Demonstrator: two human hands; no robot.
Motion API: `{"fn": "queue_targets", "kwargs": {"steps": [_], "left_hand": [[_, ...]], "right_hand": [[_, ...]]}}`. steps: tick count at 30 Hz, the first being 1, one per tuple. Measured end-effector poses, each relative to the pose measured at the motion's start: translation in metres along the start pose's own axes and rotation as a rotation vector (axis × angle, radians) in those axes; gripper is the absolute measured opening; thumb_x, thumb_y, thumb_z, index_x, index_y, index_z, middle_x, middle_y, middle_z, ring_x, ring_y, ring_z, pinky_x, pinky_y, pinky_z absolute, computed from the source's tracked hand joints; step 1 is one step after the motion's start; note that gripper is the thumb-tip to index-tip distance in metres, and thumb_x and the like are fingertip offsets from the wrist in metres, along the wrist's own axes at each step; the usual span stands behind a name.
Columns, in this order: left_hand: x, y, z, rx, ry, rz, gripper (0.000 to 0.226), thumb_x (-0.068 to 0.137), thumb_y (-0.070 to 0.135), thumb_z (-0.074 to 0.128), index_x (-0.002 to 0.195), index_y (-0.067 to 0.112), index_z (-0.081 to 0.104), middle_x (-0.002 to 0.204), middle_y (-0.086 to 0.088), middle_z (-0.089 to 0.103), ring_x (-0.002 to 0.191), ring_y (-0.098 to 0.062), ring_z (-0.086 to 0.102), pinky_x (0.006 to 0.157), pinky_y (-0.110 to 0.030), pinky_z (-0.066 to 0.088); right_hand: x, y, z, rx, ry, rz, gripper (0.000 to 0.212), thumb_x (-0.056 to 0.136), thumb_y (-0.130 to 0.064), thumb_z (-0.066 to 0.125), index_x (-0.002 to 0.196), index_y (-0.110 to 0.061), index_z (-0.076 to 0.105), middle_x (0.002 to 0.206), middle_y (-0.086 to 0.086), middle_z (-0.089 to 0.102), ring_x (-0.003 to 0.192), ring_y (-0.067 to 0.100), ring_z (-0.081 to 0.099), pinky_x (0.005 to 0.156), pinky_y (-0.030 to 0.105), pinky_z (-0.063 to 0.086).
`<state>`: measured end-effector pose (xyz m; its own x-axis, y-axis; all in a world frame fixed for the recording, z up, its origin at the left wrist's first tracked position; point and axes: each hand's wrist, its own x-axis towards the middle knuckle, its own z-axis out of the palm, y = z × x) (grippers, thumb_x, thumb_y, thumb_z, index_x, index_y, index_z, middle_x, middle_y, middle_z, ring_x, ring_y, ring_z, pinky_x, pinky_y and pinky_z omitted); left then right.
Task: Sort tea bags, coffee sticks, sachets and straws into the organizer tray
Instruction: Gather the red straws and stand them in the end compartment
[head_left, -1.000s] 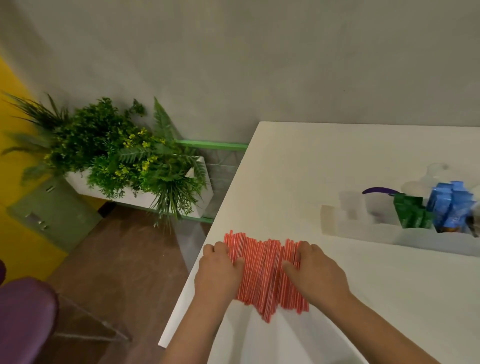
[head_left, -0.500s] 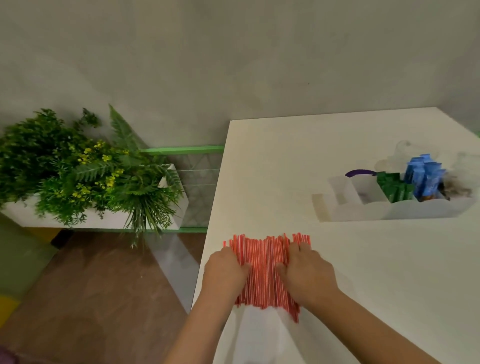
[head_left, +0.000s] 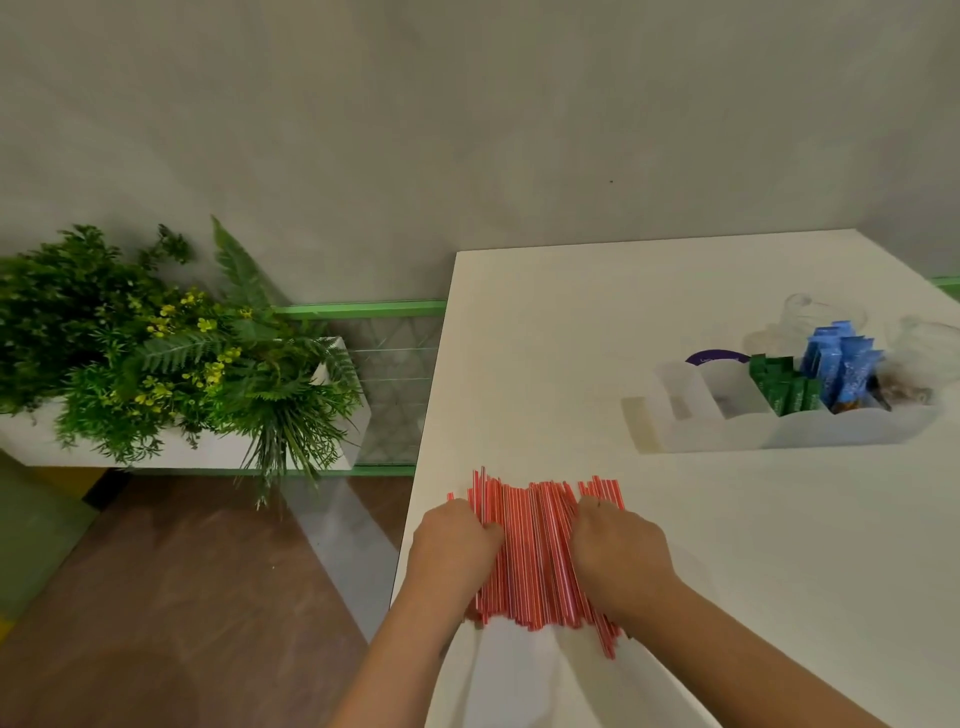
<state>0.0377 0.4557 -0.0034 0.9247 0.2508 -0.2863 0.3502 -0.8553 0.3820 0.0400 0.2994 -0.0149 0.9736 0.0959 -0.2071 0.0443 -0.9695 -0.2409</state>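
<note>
The straws (head_left: 537, 551), red with white stripes, lie side by side in a flat layer at the near left edge of the table (head_left: 597, 332). The left hand (head_left: 454, 545) rests on the layer's left side, fingers curled onto the straws; the right hand (head_left: 618, 553) rests on its right side, fingers likewise bent down onto them. The tray (head_left: 810, 431) stands well apart, far right, holding green sachets (head_left: 782, 387) and blue sticks (head_left: 841, 364) in adjacent compartments. A planter (head_left: 171, 358) stands left of the table.
</note>
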Motion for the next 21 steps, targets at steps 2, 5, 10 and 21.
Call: {"fn": "queue_targets", "kwargs": {"steps": [2,5,10,21], "left_hand": [[0.000,-0.002,0.000,-0.079,-0.011,-0.008,0.016,0.091,0.024,0.046,0.079,0.012,0.046,0.078,-0.002,0.057,0.071,-0.018,0.052,0.062,-0.027,0.039],[0.000,-0.002,0.001,-0.154,-0.008,-0.009,0.008,0.093,0.017,0.041,0.091,0.009,0.042,0.091,-0.010,0.063,0.078,-0.023,0.058,0.064,-0.031,0.042],[-0.002,0.004,0.001,-0.263,0.051,0.055,0.006,0.099,0.012,0.030,0.098,0.011,0.036,0.071,-0.001,0.051,0.062,-0.014,0.051,0.048,-0.026,0.034],[-0.020,0.051,0.035,-0.927,-0.159,0.008,0.019,0.100,0.023,0.034,0.093,0.017,0.051,0.086,-0.009,0.063,0.081,-0.022,0.064,0.075,-0.039,0.054]], "right_hand": [[0.001,0.002,-0.002,0.002,-0.007,0.007,0.021,0.095,-0.012,0.030,0.103,-0.012,0.049,0.087,0.000,0.053,0.068,0.017,0.049,0.059,0.027,0.036],[0.003,0.006,-0.005,0.016,-0.017,0.007,0.018,0.094,-0.011,0.033,0.103,-0.011,0.049,0.086,-0.001,0.053,0.069,0.017,0.052,0.061,0.028,0.039],[0.009,0.010,-0.009,0.174,-0.012,0.017,0.025,0.101,-0.030,0.025,0.090,-0.017,0.044,0.073,-0.007,0.047,0.067,0.014,0.051,0.060,0.029,0.037],[0.008,-0.007,-0.021,0.431,0.073,-0.065,0.030,0.101,-0.032,0.026,0.075,-0.021,0.035,0.070,-0.005,0.042,0.067,0.018,0.046,0.066,0.033,0.037]]}}
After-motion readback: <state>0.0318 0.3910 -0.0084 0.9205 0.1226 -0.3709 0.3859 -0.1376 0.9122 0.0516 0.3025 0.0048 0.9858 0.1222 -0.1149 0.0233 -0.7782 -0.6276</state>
